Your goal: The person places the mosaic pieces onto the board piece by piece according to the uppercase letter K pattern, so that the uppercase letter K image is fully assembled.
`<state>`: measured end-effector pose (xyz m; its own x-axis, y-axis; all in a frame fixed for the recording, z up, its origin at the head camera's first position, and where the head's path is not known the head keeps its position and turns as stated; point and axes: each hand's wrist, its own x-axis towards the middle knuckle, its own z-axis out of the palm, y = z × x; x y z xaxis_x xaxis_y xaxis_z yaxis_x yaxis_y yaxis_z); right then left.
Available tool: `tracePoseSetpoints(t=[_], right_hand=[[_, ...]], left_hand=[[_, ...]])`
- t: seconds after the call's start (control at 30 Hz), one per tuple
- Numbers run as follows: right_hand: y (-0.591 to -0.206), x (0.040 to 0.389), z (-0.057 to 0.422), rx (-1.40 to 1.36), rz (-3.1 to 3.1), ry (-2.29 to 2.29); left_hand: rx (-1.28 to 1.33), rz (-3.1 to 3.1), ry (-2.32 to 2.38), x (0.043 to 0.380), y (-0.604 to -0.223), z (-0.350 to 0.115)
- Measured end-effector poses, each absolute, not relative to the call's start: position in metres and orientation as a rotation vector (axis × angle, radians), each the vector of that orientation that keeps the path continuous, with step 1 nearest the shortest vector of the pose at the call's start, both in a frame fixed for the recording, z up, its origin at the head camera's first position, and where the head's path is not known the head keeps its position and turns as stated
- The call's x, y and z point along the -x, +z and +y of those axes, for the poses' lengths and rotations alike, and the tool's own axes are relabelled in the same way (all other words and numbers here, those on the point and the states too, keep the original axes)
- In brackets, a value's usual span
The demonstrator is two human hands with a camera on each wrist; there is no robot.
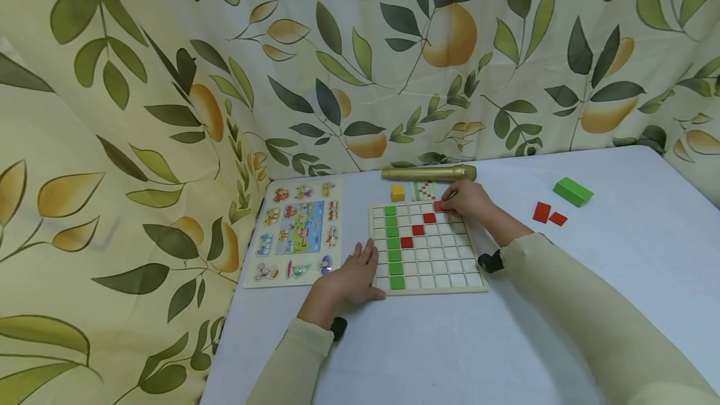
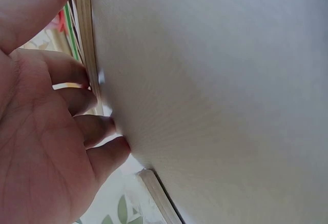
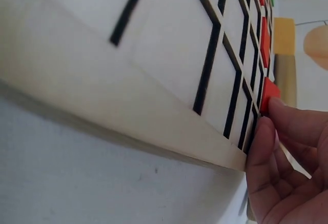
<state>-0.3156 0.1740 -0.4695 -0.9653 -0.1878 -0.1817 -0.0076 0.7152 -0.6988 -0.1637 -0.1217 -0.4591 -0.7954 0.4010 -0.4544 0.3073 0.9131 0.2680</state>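
Note:
A wooden grid board [image 1: 444, 290] lies on the table, with a column of green tiles [image 1: 396, 255] near its left side. Red tiles [image 1: 418, 230] climb diagonally across its squares toward the far right. My right hand [image 1: 468, 198] is at the board's far edge, thumb and finger pinching a small red tile [image 3: 268, 95] over a back-row square. Along the board's left edge rests my left hand [image 1: 355, 272]. Its fingers [image 2: 105, 157] touch the edge and point away from me, and the thumb lies by the near left corner.
Left of the board is a picture puzzle [image 1: 253, 277]. Behind it stand a yellow cube [image 1: 397, 192], a patterned card [image 1: 420, 190] and a gold tube [image 1: 427, 173]. To the right are a green block [image 1: 573, 192] and two loose red tiles [image 1: 542, 212]. A leaf-print curtain [image 1: 360, 105] hangs behind.

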Motion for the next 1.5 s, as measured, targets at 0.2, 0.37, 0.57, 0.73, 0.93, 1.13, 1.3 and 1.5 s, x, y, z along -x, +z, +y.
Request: tracePoseSetpoints(t=[0.2,0.37,0.57,0.73,0.93,1.13,1.3,1.5], right_hand=[[-0.471,0.316,0.171,0.244,2.763,-1.033],[-0.470,0.314,0.168,0.267,2.798,-1.010],[-0.471,0.310,0.171,0.264,2.803,-1.017],[-0.470,0.304,0.178,0.199,2.704,-1.144],[-0.463,0.293,0.193,0.166,2.733,-1.162],[-0.455,0.281,0.221,0.093,2.765,-1.121],[-0.453,0.274,0.250,0.039,2.777,-1.133],[-0.452,0.266,0.278,-0.025,2.764,-1.148]], left_hand=[[-0.498,2.553,0.272,0.162,-0.457,-0.122],[-0.497,2.552,0.282,0.162,-0.455,-0.122],[-0.500,2.550,0.274,0.162,-0.458,-0.121],[-0.504,2.548,0.269,0.163,-0.459,-0.120],[-0.519,2.550,0.264,0.164,-0.461,-0.119],[-0.521,2.555,0.247,0.163,-0.460,-0.119],[-0.506,2.550,0.243,0.163,-0.459,-0.119],[-0.497,2.551,0.229,0.162,-0.460,-0.120]])
